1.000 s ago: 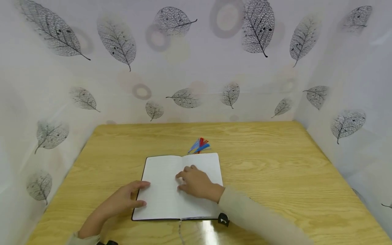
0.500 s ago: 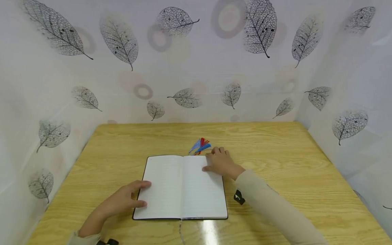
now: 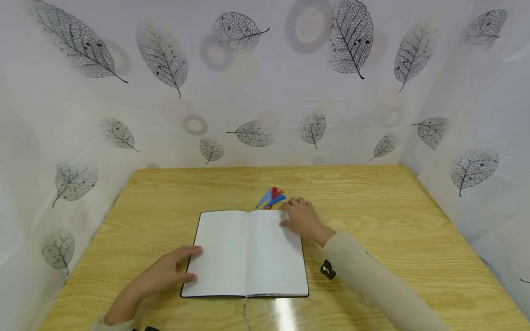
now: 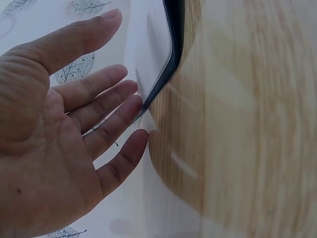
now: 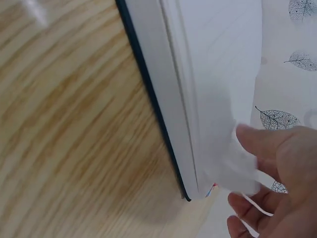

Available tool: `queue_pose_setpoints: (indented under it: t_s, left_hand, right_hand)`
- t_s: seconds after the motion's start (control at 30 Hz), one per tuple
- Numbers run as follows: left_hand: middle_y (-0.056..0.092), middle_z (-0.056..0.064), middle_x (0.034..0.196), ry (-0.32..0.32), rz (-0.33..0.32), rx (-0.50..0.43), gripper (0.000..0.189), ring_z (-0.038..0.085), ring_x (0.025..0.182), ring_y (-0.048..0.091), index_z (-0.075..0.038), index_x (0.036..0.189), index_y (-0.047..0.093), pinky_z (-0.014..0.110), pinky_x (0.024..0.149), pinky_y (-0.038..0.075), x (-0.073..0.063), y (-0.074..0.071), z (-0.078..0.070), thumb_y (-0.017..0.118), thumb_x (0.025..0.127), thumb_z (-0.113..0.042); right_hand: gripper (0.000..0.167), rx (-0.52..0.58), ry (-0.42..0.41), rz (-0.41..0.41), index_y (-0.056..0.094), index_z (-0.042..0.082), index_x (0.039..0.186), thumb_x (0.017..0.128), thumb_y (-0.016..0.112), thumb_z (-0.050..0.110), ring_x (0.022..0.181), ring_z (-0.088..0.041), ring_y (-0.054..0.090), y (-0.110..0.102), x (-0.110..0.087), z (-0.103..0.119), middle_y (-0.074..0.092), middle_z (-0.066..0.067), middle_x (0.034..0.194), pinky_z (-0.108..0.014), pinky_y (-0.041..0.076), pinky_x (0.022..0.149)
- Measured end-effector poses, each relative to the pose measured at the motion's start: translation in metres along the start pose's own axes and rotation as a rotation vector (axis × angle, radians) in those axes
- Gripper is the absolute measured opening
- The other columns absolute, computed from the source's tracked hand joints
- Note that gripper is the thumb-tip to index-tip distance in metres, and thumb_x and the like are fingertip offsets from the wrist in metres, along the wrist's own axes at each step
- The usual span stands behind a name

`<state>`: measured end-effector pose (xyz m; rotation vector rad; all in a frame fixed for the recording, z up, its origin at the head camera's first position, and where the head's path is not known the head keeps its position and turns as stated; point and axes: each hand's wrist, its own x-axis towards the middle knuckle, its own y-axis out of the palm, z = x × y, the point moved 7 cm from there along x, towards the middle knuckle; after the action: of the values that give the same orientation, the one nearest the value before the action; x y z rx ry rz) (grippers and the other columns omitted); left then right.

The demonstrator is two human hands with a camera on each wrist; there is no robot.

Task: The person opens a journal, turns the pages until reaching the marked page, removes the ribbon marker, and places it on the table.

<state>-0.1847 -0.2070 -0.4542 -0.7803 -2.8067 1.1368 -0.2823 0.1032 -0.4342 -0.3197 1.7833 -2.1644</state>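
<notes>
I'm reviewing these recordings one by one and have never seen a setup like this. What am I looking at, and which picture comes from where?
There is no robot here, just a person's two bare hands. The wide picture comes from a camera worn on the head, looking forward and down. The two close-ups come from cameras on the left and right wrists, each watching its own hand.

On the wood-grain table lies an open notebook with lined pages. Red and blue tassels lie just beyond its far edge, and leaf-printed sheeting stands behind.

The left hand is at the notebook's left edge, fingers spread, gripping nothing. The right hand is at the far right corner, where it appears to pinch a page.
</notes>
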Motion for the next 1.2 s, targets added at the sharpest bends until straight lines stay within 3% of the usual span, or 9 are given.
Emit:
queue_pose_setpoints:
  t_s: [0.1,0.23,0.4,0.53,0.63,0.8,0.9,1.03,1.2]
  left_hand:
    - [0.052,0.017,0.14,0.008,-0.006,0.009,0.067,0.029,0.128,0.047,-0.007,0.135,0.054,0.038,0.097,0.046,-0.002,0.0,0.001,0.076,0.08,-0.04]
    - [0.051,0.018,0.142,0.013,-0.003,0.004,0.069,0.034,0.129,0.046,-0.007,0.136,0.053,0.044,0.098,0.046,-0.005,0.0,0.002,0.075,0.08,-0.041]
    - [0.049,0.02,0.143,0.02,-0.001,-0.007,0.069,0.042,0.129,0.043,-0.006,0.137,0.051,0.048,0.099,0.045,-0.008,0.0,0.001,0.074,0.081,-0.04]
    - [0.049,0.019,0.143,0.028,-0.009,0.002,0.068,0.029,0.13,0.045,-0.009,0.137,0.052,0.031,0.099,0.045,-0.011,-0.001,0.003,0.074,0.081,-0.04]
    - [0.049,0.017,0.143,0.034,-0.008,0.003,0.067,0.021,0.13,0.045,-0.011,0.138,0.052,0.023,0.098,0.042,-0.012,-0.002,0.004,0.074,0.082,-0.04]
    - [0.047,0.018,0.145,0.033,0.007,-0.01,0.066,0.023,0.131,0.044,-0.011,0.139,0.05,0.034,0.099,0.044,-0.012,-0.001,0.005,0.073,0.083,-0.039]
    - [0.047,0.018,0.145,0.035,0.01,-0.021,0.066,0.016,0.131,0.044,-0.01,0.139,0.05,0.032,0.099,0.044,-0.012,-0.002,0.006,0.073,0.084,-0.038]
    - [0.048,0.019,0.144,0.061,-0.002,-0.036,0.065,-0.006,0.127,0.039,-0.01,0.138,0.051,0.016,0.096,0.04,-0.016,-0.003,0.009,0.073,0.084,-0.037]
    - [0.046,0.022,0.144,0.11,-0.004,-0.103,0.061,-0.017,0.121,0.038,-0.006,0.138,0.051,0.015,0.093,0.042,-0.023,-0.005,0.01,0.072,0.086,-0.029]
  right_hand:
    - [0.033,0.108,0.008,-0.034,0.066,0.006,0.116,0.09,0.068,0.027,0.093,-0.024,0.063,-0.006,-0.003,0.001,0.068,-0.01,0.109,-0.041,0.052,0.08]
    - [0.029,0.307,0.034,0.012,0.065,0.0,0.111,0.093,0.065,0.023,0.066,-0.013,0.055,-0.008,-0.007,-0.001,0.069,-0.008,0.089,-0.029,0.045,0.057]
    - [0.037,0.571,-0.034,0.12,0.057,0.0,0.125,0.096,0.06,0.023,0.072,-0.011,0.057,-0.01,-0.016,-0.001,0.067,-0.01,0.098,-0.029,0.05,0.06]
    - [0.054,0.734,-0.092,0.25,0.043,-0.003,0.14,0.1,0.053,0.033,0.072,-0.017,0.058,-0.01,-0.026,0.004,0.063,-0.018,0.109,-0.039,0.054,0.063]
    - [0.065,0.846,-0.113,0.331,0.037,-0.003,0.144,0.101,0.042,0.046,0.075,-0.02,0.061,-0.011,-0.033,0.009,0.06,-0.016,0.11,-0.037,0.053,0.065]
    - [0.069,1.032,-0.126,0.412,0.035,0.003,0.147,0.101,0.032,0.055,0.083,-0.018,0.065,-0.006,-0.041,0.026,0.061,-0.012,0.113,-0.027,0.05,0.069]
    - [0.061,1.034,-0.113,0.422,0.032,0.006,0.149,0.103,0.039,0.044,0.079,-0.014,0.064,0.003,-0.042,0.039,0.061,-0.011,0.111,-0.026,0.049,0.067]
    - [0.055,0.948,-0.105,0.392,0.035,0.006,0.148,0.1,0.053,0.025,0.072,-0.012,0.063,0.017,-0.039,0.059,0.06,-0.009,0.103,-0.025,0.049,0.062]
    - [0.063,0.819,-0.082,0.338,0.038,0.008,0.147,0.093,0.065,0.024,0.064,-0.01,0.061,0.029,-0.036,0.079,0.06,-0.002,0.096,-0.023,0.048,0.059]
